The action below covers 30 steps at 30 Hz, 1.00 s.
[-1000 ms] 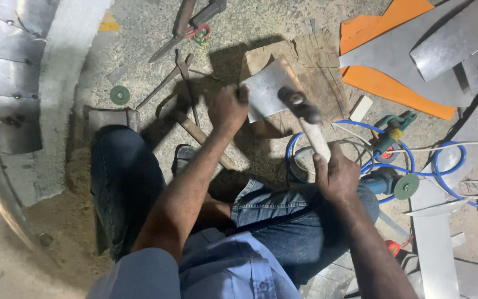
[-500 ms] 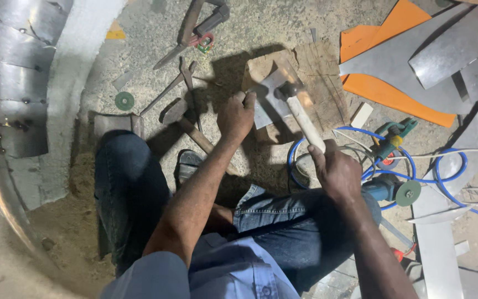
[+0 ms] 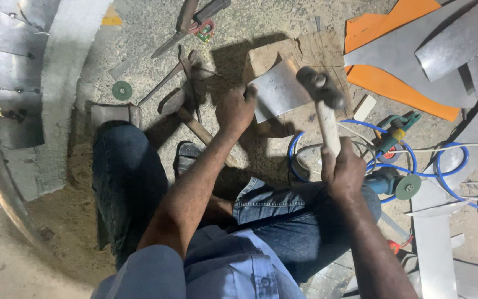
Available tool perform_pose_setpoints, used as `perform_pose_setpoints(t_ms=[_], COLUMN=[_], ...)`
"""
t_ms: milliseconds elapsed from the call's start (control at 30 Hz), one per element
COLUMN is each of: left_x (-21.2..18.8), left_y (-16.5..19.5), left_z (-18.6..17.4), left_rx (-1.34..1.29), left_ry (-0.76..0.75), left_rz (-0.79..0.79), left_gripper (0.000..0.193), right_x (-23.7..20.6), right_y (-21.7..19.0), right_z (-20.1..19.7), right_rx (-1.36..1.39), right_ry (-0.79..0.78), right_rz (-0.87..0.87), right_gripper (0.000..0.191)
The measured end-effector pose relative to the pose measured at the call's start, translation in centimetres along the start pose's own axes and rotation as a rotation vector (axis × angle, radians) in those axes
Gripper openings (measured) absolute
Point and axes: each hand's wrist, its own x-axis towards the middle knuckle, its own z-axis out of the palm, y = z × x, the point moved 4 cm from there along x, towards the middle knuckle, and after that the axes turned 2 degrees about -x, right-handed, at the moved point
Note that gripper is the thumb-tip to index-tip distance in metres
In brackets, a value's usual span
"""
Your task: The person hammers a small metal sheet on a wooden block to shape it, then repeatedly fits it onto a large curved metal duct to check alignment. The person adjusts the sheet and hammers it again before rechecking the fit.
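My right hand (image 3: pixel 343 171) grips the pale wooden handle of a hammer (image 3: pixel 322 97), whose dark head is raised over a small piece of sheet metal (image 3: pixel 276 88). My left hand (image 3: pixel 236 108) pins the left edge of that sheet against a worn wooden block (image 3: pixel 316 52) on the ground. I sit with both knees bent, in blue jeans, close to the block.
Tin snips (image 3: pixel 192 22) and other hand tools (image 3: pixel 181 83) lie on the gritty floor above my left hand. A green grinding disc (image 3: pixel 121 90) is to the left. An angle grinder (image 3: pixel 394 182) with blue cable (image 3: pixel 449 166), orange sheets (image 3: pixel 394 22) and grey metal offcuts (image 3: pixel 455 55) crowd the right. Riveted curved metal (image 3: pixel 1 83) stands at left.
The hammer head has lifted off the sheet metal and swung up toward me. My left hand has stayed on the sheet's edge.
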Motion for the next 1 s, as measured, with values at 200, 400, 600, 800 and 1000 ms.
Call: perform_pose_setpoints(t_ms=[200,400,600,800,1000], left_x=[0.6,0.3,-0.1,-0.6,-0.7], left_y=[-0.6,-1.2,-0.2,-0.3,-0.7], left_z=[0.9,2.1,1.0,0.9,1.1], left_rx=[-0.012,-0.109,-0.055,-0.093,-0.009], left_ry=[-0.011,0.054,0.071,-0.002,0.012], left_rz=[-0.005,0.008,0.049,0.021,0.067], left_gripper=[0.051,0.057,0.052,0.049,0.049], right_x=[0.4,0.3,2.0,2.6,2.5], right_y=[0.6,-0.2,0.7,0.5,-0.4], right_z=[0.8,1.0,1.5,2.5,1.1], right_rx=[-0.183,-0.138,-0.065,-0.130,0.018], right_ry=[-0.230,-0.149,-0.100,-0.167,-0.020], right_rz=[0.091,0.054,0.077,0.003,0.007], right_gripper=[0.040,0.041,0.043,0.045,0.050])
